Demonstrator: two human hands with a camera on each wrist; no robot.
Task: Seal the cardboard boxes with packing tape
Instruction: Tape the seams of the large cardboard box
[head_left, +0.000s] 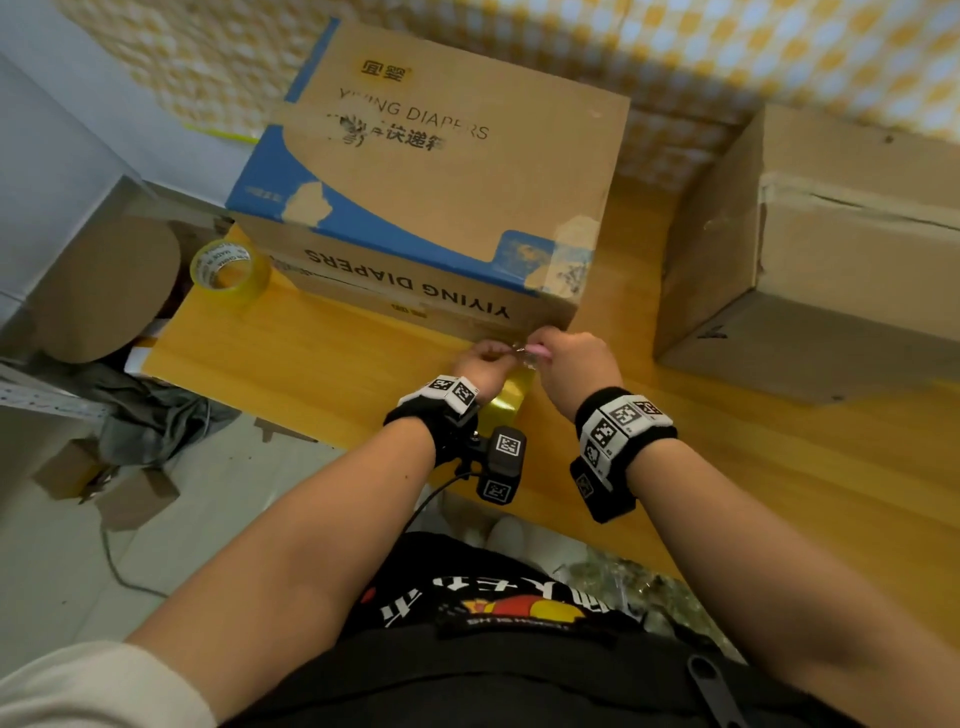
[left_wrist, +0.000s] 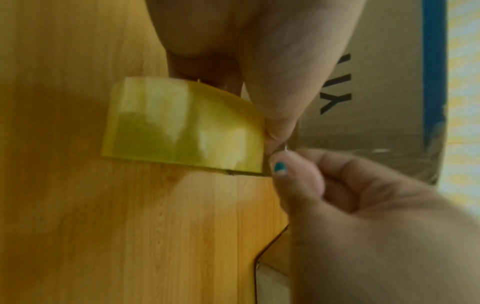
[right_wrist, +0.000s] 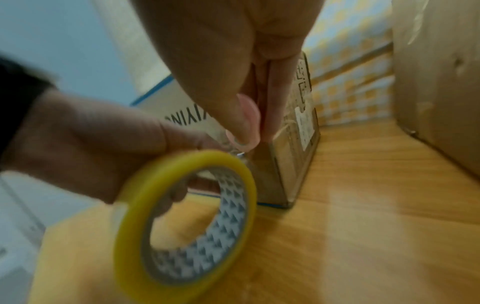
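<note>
Hands meet beside box (head_left: 431, 171) corner: left hand (head_left: 480, 366) grips tape roll (right_wrist: 182, 222), right hand (head_left: 576, 371) pinches tape end; bare table (head_left: 779, 467) rightward.

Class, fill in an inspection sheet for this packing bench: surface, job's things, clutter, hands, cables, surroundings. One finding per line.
Surface: wooden table, bare in front.
Job's things: diaper box closed; plain box to its right; tape roll held; spare roll on the table's left corner.
Clutter: small boxes and grey cloth on the floor.
Hands: left hand grips the tape roll; right hand pinches its free end.
Cables: cord on the floor.
Surroundings: checkered wall.
</note>
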